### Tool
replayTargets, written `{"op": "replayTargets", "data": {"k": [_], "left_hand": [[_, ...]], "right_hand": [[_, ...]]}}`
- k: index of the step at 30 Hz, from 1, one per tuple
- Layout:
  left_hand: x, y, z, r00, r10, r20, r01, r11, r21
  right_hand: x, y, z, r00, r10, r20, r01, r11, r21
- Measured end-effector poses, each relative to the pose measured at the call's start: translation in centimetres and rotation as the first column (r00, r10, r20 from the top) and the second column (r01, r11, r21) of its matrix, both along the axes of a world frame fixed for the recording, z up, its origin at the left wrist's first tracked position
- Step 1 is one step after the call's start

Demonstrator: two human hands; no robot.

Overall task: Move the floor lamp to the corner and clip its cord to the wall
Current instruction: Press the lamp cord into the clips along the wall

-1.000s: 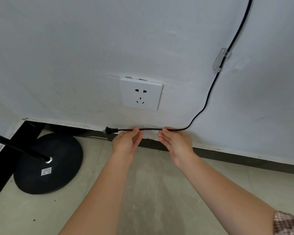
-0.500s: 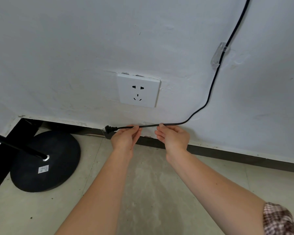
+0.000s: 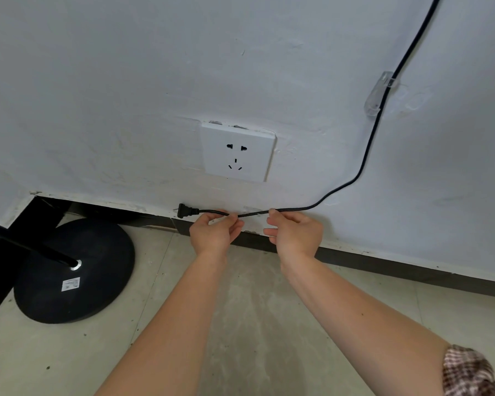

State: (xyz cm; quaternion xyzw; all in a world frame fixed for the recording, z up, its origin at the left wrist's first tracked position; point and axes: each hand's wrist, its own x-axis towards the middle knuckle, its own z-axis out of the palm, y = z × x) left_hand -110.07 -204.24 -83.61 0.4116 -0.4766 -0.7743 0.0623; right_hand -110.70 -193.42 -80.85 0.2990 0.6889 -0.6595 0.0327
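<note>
1. One clear clip [image 3: 379, 92] is showing on the wall [image 3: 126, 67] in the upper right of the frame, and the black cord [image 3: 366, 155] is running through it. That part of the clipping is judged done.
2. The floor lamp [image 3: 72, 272] is standing at the lower left of the frame, its round base sitting on the floor [image 3: 255, 324] beside the meeting of the two walls. The move to the corner is judged complete.
3. Below the clip the cord is hanging free, curving down and then running level toward the left, just under the socket [image 3: 237, 151] at mid-frame. No second clip is showing along this stretch.
4. The plug [image 3: 185, 210] is lying loose at the cord's left end, not inserted in the socket.
5. The left hand [image 3: 216, 234] is pinching the cord between fingertips just right of the plug. The right hand [image 3: 295, 234] is pinching it a little farther right. Both are closed narrowly on the cord, near each other, with a short slack length sagging between them.
6. Remaining work, as judged: securing or tidying the lower run, and possibly plugging in.
</note>
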Motion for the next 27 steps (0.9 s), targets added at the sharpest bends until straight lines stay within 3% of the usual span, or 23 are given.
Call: {"op": "replayTargets", "data": {"k": [6,13,17,27], "left_hand": [[-0.4,0.3,0.5,0.999,0.030,-0.024,-0.029,0.998,0.056],[-0.3,0.1,0.8,0.999,-0.015,-0.042,0.013,0.998,-0.058],[-0.1,0.0,0.7,0.992,-0.125,0.007,0.125,0.986,-0.112],[-0.2,0.4,1.0,0.956,-0.281,0.082,0.275,0.959,0.072]], "right_hand": [[0.0,0.5,-0.4,0.999,0.003,0.043,-0.003,1.000,0.007],[-0.1,1.0,-0.7,0.995,0.009,0.101,-0.008,1.000,-0.010],[-0.1,1.5,-0.5,0.991,0.045,0.125,-0.042,0.999,-0.028],[0.0,2.3,-0.1,0.986,0.105,0.133,-0.101,0.994,-0.035]]}}
